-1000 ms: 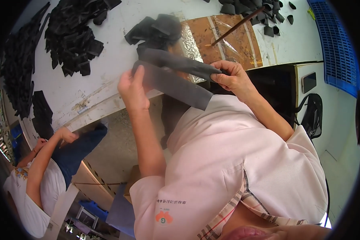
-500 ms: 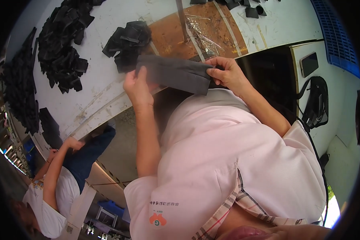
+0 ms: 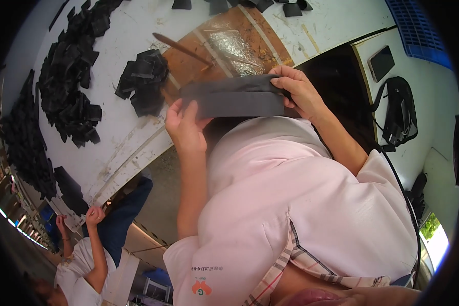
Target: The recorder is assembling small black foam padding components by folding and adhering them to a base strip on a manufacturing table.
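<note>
A dark grey-black strip of cloth [image 3: 239,104] stretches between my two hands, just past the table's near edge. It shows a long fold running lengthwise. Its left end is gripped by my left hand [image 3: 188,127], thumb on top and fingers behind. At the other end my right hand [image 3: 302,94] pinches the upper corner, thumb against fingers. A small heap of folded black cloth pieces [image 3: 144,81] lies on the table beyond my left hand. Beyond the strip is a brown board [image 3: 224,25] with clear tape, and a thin brown stick [image 3: 181,48] slants over it.
Large piles of black cloth pieces [image 3: 69,81] cover the table's left side. A co-worker's hand [image 3: 94,215] is at the table's lower left edge. At right are a phone [image 3: 381,63], a black mesh bag [image 3: 400,115] and a blue plastic crate [image 3: 418,35].
The strip has levelled out and its lengthwise fold now faces me. My right hand has shifted its grip along the end. The view has turned slightly, and the co-worker's hands have moved apart.
</note>
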The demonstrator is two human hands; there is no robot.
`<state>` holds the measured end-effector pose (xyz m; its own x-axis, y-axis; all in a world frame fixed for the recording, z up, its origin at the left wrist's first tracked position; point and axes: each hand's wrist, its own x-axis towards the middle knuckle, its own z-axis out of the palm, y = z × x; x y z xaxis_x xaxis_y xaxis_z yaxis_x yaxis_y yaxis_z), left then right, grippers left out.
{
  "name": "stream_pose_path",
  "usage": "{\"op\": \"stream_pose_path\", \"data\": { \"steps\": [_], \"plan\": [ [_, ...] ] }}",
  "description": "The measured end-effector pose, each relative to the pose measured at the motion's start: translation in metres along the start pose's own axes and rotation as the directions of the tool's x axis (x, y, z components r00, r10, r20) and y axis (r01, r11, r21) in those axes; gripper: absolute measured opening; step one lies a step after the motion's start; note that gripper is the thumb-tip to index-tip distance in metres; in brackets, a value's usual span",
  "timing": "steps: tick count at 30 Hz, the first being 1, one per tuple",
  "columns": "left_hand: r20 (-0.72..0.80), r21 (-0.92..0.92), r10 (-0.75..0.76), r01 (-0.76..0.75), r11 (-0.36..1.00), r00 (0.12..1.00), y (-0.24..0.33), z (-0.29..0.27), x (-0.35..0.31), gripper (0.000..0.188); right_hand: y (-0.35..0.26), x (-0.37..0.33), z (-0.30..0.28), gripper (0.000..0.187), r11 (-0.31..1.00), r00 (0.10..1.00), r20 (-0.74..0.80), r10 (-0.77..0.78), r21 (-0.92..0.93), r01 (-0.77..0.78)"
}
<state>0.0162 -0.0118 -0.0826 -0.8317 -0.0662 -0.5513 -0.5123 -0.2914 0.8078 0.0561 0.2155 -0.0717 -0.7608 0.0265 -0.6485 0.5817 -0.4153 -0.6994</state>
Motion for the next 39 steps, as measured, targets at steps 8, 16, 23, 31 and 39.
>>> {"op": "stream_pose_path", "data": {
  "steps": [8, 16, 23, 31, 39],
  "plan": [
    [0.151, -0.088, -0.056, 0.07, 0.994, 0.987, -0.016, 0.046, -0.008, 0.04, -0.021, 0.006, -0.056, 0.013, 0.965, 0.953, -0.164, -0.255, -0.109, 0.239],
    [0.238, 0.167, -0.035, -0.005, 0.986, 0.971, -0.019, 0.065, 0.001, 0.045, -0.022, 0.008, -0.071, 0.026, 0.974, 0.959, -0.183, -0.217, -0.111, 0.2],
    [0.223, 0.263, 0.013, -0.073, 0.962, 0.975, -0.026, 0.073, 0.002, 0.05, -0.017, 0.01, -0.079, 0.035, 0.934, 0.96, -0.119, -0.252, -0.289, 0.209],
    [0.105, 0.29, -0.088, 0.055, 0.956, 0.99, -0.017, 0.088, 0.007, 0.043, -0.018, 0.011, -0.079, 0.034, 0.934, 0.954, -0.148, -0.26, -0.289, 0.209],
    [0.077, 0.373, -0.039, 0.007, 0.928, 0.996, -0.034, 0.076, 0.029, 0.026, -0.017, 0.013, -0.08, 0.033, 0.946, 0.96, -0.141, -0.241, -0.256, 0.2]
  ]
}}
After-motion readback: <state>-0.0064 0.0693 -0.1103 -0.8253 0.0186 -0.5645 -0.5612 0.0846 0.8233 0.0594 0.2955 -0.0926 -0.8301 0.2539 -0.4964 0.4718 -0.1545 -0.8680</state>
